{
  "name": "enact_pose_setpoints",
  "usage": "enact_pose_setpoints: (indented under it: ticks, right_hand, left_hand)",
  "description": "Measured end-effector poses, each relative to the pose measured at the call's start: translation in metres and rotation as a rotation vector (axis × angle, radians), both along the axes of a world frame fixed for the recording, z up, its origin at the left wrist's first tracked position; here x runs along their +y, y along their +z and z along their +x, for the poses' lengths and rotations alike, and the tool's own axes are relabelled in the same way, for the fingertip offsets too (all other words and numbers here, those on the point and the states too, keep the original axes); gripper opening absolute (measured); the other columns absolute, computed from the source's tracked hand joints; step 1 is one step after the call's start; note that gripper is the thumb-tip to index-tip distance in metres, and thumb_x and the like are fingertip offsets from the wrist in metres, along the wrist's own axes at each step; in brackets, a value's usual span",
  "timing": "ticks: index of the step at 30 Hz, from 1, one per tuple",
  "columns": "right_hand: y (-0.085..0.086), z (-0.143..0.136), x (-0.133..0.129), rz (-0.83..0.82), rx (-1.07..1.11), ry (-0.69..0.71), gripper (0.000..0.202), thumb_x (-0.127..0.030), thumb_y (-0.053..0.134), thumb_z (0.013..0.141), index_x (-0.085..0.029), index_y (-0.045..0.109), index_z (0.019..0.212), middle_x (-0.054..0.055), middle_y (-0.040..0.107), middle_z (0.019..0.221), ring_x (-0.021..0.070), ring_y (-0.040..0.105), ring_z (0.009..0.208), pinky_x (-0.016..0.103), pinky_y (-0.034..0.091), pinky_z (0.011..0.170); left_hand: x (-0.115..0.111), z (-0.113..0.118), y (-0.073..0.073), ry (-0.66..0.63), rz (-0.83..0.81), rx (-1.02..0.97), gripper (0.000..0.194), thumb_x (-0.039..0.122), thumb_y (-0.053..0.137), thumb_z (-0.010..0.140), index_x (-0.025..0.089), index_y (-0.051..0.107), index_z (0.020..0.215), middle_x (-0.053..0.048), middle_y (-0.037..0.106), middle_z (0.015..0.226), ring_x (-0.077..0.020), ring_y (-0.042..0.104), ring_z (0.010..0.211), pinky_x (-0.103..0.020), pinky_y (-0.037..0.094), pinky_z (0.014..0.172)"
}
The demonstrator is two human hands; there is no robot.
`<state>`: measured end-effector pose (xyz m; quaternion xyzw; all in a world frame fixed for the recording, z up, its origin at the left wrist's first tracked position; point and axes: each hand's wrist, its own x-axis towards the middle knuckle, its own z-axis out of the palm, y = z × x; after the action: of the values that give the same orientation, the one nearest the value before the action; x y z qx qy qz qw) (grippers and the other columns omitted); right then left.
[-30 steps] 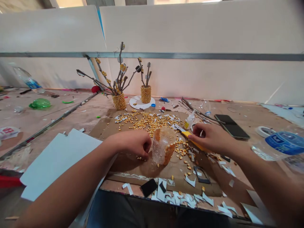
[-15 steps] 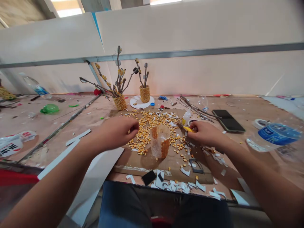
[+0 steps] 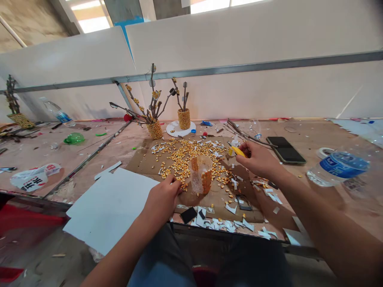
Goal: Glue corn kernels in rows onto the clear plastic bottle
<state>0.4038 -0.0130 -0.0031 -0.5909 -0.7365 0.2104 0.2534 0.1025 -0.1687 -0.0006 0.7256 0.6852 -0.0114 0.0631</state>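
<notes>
My left hand (image 3: pixel 163 197) is low over the front left of the cardboard (image 3: pixel 139 157), fingers curled together beside loose corn kernels (image 3: pixel 182 155). Whatever may be between its fingertips is hidden. Just right of it stands a clear plastic cup (image 3: pixel 196 179), partly covered with rows of orange-yellow kernels. My right hand (image 3: pixel 255 157) is closed around a slim yellow-handled tool (image 3: pixel 238 152) above the right side of the kernels; its exact kind is unclear. A white sheet (image 3: pixel 110 207) lies left of my left hand, overhanging the table edge.
Two kernel-covered pots, one left (image 3: pixel 154 130) and one right (image 3: pixel 184 118), hold twigs at the back. Right are dry twigs (image 3: pixel 245 133), a phone (image 3: pixel 285 150), a tape roll (image 3: pixel 325 152) and a water bottle (image 3: pixel 338 169). White paper scraps (image 3: pixel 226 225) line the front edge.
My left hand has come down and toward me, to the left of the cup. My right hand has lifted slightly with the yellow-handled tool. The view has shifted a little left.
</notes>
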Motion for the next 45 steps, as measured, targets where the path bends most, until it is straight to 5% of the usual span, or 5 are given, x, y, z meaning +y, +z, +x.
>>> enact_pose_setpoints:
  ticks: [14, 20, 26, 35, 45]
  right_hand:
    - [0.011, -0.002, 0.001, -0.050, 0.387, 0.054, 0.020, -0.036, 0.064, 0.080, -0.025, 0.056, 0.095, 0.002, 0.066, 0.082, 0.0195, 0.062, 0.067, 0.034, 0.047, 0.060]
    - [0.046, -0.006, -0.003, 0.074, 0.614, 0.112, 0.022, -0.029, 0.059, 0.080, -0.028, 0.045, 0.097, 0.000, 0.055, 0.083, 0.0162, 0.051, 0.061, 0.031, 0.041, 0.054]
    - [0.087, -0.003, -0.043, 0.213, 0.683, 0.194, 0.019, -0.026, 0.060, 0.085, -0.028, 0.048, 0.099, -0.002, 0.048, 0.076, 0.0145, 0.042, 0.058, 0.030, 0.035, 0.053]
    - [-0.018, -0.057, -0.256, 0.274, 0.562, 0.525, 0.042, -0.009, 0.063, 0.084, -0.030, 0.070, 0.120, 0.004, 0.073, 0.091, 0.0188, 0.072, 0.074, 0.028, 0.058, 0.063]
    - [-0.064, -0.069, -0.271, 0.538, 0.522, 0.472, 0.032, -0.004, 0.059, 0.086, -0.024, 0.066, 0.111, 0.005, 0.066, 0.085, 0.0169, 0.066, 0.066, 0.025, 0.052, 0.054]
  left_hand:
    - [0.009, 0.000, -0.018, 0.066, 0.134, -0.023, 0.027, 0.018, 0.043, 0.105, 0.020, 0.067, 0.094, -0.014, 0.070, 0.099, -0.0304, 0.071, 0.092, -0.042, 0.057, 0.084]
    - [-0.014, 0.002, -0.008, 0.253, 0.396, -0.475, 0.018, 0.025, 0.044, 0.103, 0.023, 0.059, 0.094, -0.008, 0.070, 0.091, -0.0259, 0.068, 0.086, -0.037, 0.056, 0.082]
    - [-0.066, 0.027, -0.013, 0.239, 0.182, -1.106, 0.039, 0.059, 0.057, 0.100, 0.023, 0.059, 0.088, -0.002, 0.066, 0.077, -0.0170, 0.056, 0.058, -0.030, 0.047, 0.059]
    - [-0.138, 0.057, -0.033, 0.126, -0.340, -1.494, 0.055, 0.074, 0.073, 0.087, 0.020, 0.062, 0.086, 0.003, 0.052, 0.071, -0.0129, 0.044, 0.061, -0.024, 0.038, 0.056]
    - [-0.145, 0.056, -0.043, 0.258, -0.446, -1.674, 0.064, 0.077, 0.084, 0.075, 0.018, 0.061, 0.082, 0.003, 0.054, 0.067, -0.0095, 0.042, 0.057, -0.023, 0.033, 0.055]
